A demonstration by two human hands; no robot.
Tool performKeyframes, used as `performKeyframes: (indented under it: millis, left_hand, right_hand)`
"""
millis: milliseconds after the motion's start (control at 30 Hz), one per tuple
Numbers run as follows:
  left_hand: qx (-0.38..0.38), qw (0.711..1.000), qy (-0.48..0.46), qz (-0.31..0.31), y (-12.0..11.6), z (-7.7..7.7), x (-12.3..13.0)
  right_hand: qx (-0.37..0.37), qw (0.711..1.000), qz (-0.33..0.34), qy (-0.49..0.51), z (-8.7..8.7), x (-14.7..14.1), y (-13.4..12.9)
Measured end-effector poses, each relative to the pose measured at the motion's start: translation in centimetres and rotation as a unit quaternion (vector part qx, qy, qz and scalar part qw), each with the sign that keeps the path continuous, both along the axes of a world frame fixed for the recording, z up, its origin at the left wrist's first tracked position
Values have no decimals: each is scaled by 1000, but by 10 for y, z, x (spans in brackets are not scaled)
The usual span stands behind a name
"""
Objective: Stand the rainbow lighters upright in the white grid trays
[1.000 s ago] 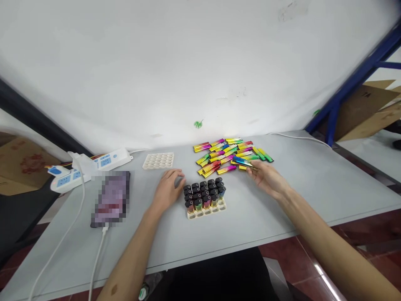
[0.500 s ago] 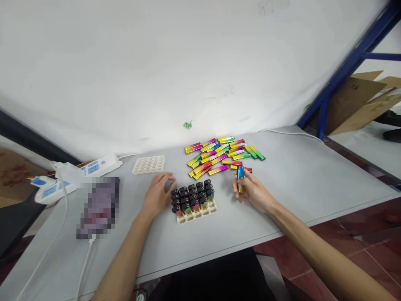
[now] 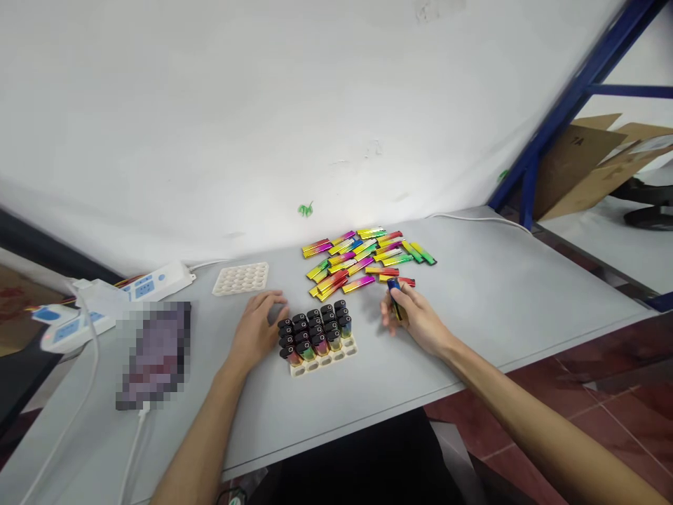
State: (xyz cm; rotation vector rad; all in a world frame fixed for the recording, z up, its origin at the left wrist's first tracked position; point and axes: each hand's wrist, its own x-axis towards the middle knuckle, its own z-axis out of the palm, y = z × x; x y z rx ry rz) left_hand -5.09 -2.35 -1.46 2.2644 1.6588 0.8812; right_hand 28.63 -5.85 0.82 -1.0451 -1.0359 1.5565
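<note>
My right hand [image 3: 413,317] holds a blue and yellow metallic sleeve [image 3: 397,300] between thumb and fingers, tilted, to the right of a cream tray [image 3: 324,362]. Upright black-topped lighters [image 3: 315,330] stand in rows in that tray; its front row of holes is bare. My left hand [image 3: 256,326] rests at the tray's left side, fingers apart and curved, holding nothing. Behind the tray lies a loose spread of shiny sleeves [image 3: 359,284] in yellow, red, pink and green. A second cream tray [image 3: 240,279] with bare holes sits behind my left hand.
On the left are a power strip [image 3: 158,279], a pixelated dark flat object [image 3: 158,354] and white cables [image 3: 87,382]. A white wall [image 3: 210,140] rises behind the grey table [image 3: 499,294]. A blue frame [image 3: 557,112] and cardboard boxes [image 3: 578,161] stand at the right.
The view has shifted slightly. In my right hand the blue and yellow sleeve has turned from nearly upright to tilted, and the fingers cover more of it. My left hand stays beside the tray.
</note>
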Motion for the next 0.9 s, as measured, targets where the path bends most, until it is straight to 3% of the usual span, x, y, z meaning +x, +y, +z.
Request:
performKeyframes:
  millis: [233, 433, 900]
  left_hand:
    - [-18, 1000, -5, -7, -2, 6, 2]
    - [-10, 1000, -15, -7, -3, 7, 3]
    - [-7, 1000, -8, -14, -1, 3, 1]
  right_hand:
    - [-44, 997, -28, 56, 6, -2, 0]
    - [-58, 996, -71, 11, 5, -7, 0]
    - [-59, 995, -81, 6, 8, -9, 0]
